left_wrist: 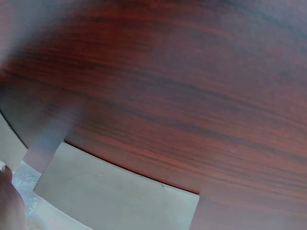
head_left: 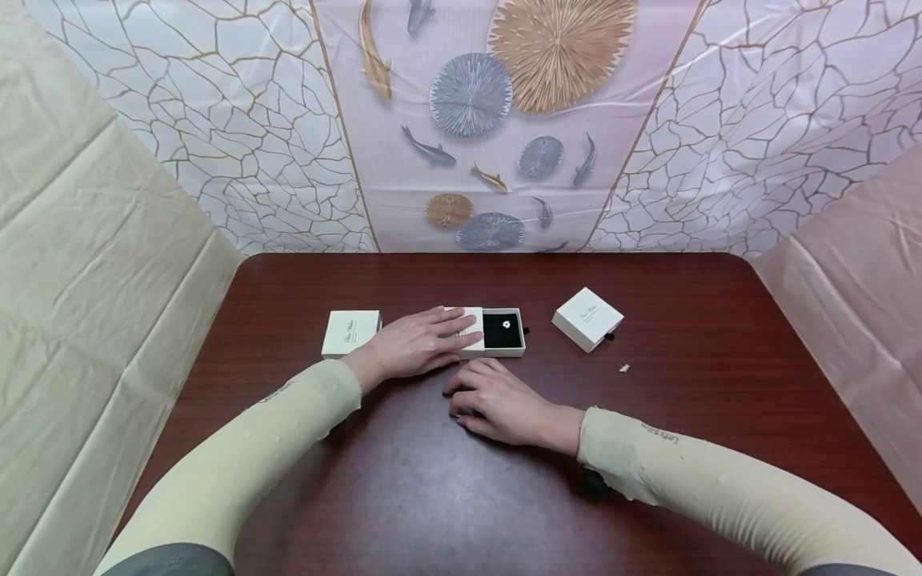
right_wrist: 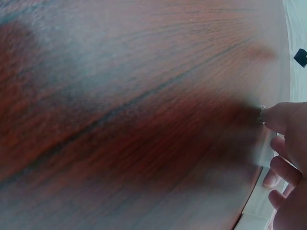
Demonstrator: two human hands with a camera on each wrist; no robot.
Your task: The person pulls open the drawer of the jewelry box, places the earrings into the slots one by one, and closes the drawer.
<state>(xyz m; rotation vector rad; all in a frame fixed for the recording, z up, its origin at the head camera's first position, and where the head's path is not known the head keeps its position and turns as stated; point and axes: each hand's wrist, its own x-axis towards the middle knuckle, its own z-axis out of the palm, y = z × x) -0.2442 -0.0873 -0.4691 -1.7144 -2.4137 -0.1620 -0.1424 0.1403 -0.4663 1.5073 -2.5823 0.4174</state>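
In the head view my left hand (head_left: 418, 344) lies across a white slide-out jewelry box (head_left: 471, 314), its fingers stretched over the sleeve. The box's drawer, pulled out to the right, has a black insert (head_left: 495, 336) bearing a small white flower-like earring (head_left: 507, 325). Just in front of the box my right hand (head_left: 504, 404) is low over the table with bent fingers. The right wrist view shows a tiny glint at one fingertip (right_wrist: 272, 116); whether it is a nail or a held piece is unclear. The left wrist view shows the side of a white box (left_wrist: 120, 187).
A closed white box (head_left: 350, 330) stands left of the left hand. Another white box (head_left: 587, 318) sits turned at an angle on the right, with a small pale trinket (head_left: 624, 368) in front of it. The dark red wooden table (head_left: 403, 496) backs onto a patterned curtain (head_left: 252, 120).
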